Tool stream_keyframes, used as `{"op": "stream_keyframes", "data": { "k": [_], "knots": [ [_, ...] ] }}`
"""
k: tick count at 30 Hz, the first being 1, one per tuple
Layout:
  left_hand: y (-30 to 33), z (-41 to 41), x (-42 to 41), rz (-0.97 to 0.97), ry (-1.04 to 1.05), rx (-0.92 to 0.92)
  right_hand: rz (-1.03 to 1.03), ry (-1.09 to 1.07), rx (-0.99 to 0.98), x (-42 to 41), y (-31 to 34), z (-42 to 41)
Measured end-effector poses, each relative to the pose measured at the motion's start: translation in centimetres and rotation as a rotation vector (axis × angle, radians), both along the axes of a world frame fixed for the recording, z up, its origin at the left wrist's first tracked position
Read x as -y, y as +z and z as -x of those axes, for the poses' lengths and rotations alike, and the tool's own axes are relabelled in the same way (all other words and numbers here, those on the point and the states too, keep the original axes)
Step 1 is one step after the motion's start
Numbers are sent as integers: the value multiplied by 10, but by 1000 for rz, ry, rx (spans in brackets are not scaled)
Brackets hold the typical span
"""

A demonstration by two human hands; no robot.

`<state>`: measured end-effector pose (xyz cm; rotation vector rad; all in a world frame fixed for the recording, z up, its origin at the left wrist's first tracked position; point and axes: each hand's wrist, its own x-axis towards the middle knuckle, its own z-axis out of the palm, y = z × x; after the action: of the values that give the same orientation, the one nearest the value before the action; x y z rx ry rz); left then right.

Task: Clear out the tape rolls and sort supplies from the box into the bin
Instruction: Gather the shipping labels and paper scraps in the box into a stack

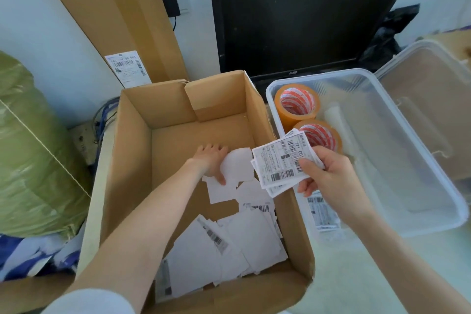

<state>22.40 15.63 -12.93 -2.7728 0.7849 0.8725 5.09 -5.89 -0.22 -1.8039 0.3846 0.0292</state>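
Note:
An open cardboard box (pixel 132 150) stands in the middle, with several white shipping labels (pixel 229 242) loose on its floor. My left hand (pixel 211 160) reaches down inside it and pinches a blank white label (pixel 239 168). My right hand (pixel 328 173) grips a small stack of printed barcode labels (pixel 283 160) above the box's right wall. To the right is a clear plastic bin (pixel 418 173). Two orange tape rolls (pixel 297 103) lie in its far left corner, and a few labels (pixel 321 211) rest on its floor near my right wrist.
A black monitor (pixel 300 23) leans on the wall behind the box and bin. The bin's clear lid (pixel 433 99) lies to the right. A green wrapped bundle (pixel 30 150) sits at the left. A tall flat carton (pixel 122 20) leans against the wall, with cables beside it.

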Motion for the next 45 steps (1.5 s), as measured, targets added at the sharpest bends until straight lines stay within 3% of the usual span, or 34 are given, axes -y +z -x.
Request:
{"op": "stream_keyframes", "data": {
  "k": [4,9,16,19,23,26,31,35,37,39,41,45],
  "knots": [
    [0,10,-15,38,44,-18,26,7,-2,-2,2,2],
    [21,23,-36,317,261,-140,66,28,-17,-6,7,5],
    [118,67,-41,932,537,222,38,80,-70,-18,12,12],
    [146,102,-38,1043,433,364,-142,81,-146,-24,15,9],
    [136,124,-40,994,-100,707,-490,109,-169,-28,19,5],
    [123,127,-45,964,-146,800,-569,156,-137,-28,21,8],
    [126,133,-48,1017,-180,719,-529,236,-122,-29,22,11],
    [132,140,-43,1000,-120,510,-456,256,-156,-32,26,6],
    [132,142,-45,948,-220,503,-444,248,-173,-35,28,4],
    [129,146,-41,997,-95,438,-448,223,-177,-38,29,3],
    [132,150,-34,1162,143,395,-464,201,-179,-40,28,4],
    [129,161,-35,1153,519,436,-480,175,-170,-41,23,7]
  ]
}}
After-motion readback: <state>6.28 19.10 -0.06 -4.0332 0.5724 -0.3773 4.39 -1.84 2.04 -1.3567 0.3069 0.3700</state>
